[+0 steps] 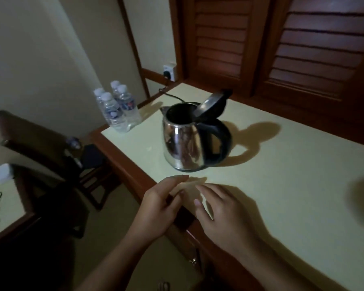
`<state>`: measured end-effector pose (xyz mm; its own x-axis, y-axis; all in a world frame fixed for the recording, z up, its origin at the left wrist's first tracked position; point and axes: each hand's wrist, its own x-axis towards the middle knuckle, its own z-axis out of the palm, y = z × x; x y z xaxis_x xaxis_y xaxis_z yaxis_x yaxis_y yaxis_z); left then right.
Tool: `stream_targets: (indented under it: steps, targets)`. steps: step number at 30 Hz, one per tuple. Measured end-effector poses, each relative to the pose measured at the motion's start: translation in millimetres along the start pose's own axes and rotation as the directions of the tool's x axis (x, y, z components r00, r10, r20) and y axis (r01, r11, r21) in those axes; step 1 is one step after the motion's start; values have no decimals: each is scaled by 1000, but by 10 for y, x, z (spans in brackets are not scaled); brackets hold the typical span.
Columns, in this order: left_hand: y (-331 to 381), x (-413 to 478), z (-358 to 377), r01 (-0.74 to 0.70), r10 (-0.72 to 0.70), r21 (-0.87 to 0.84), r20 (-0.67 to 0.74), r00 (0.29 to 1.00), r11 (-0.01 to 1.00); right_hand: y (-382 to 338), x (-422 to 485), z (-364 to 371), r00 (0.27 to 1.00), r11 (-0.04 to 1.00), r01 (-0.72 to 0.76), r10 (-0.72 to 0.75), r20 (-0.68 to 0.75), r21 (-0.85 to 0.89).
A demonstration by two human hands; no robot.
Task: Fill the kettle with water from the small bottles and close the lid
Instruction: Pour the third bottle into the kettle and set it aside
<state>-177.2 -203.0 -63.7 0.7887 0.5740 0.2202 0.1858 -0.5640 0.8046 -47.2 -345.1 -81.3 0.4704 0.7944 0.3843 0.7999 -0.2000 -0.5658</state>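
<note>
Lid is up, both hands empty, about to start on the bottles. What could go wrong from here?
1. The four bottles stand bunched at the counter corner on the far left; grabbing one may knock a neighbour off the edge.
2. The lid leans partly over the mouth of the kettle, so poured water may hit it and splash.
3. The cord runs from the wall socket toward the kettle; a spill could reach it.

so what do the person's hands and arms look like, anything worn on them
Both are bare. The left hand and right hand wear no gloves, and no rings, watch or bracelet show. The forearms are uncovered to the frame edge, no sleeve in view. Nails look short; the dim light hides any polish.
</note>
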Motion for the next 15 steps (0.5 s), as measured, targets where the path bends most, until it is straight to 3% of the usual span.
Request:
stream_targets:
  steps: [8,11,15]
  targets:
    - [-839,234,-1008,-33,34,8,-59,998,999,-643,672,946,1000,1000,11,-11,-11,-21]
    - [-1179,434,-1347,-45,47,26,-83,995,999,-780,1022,1258,999,995,0,-4,-36,-96]
    - [-1513,681,-1707,-46,50,27,-148,988,999,-850,1455,1617,997,968,-45,58,47,-248]
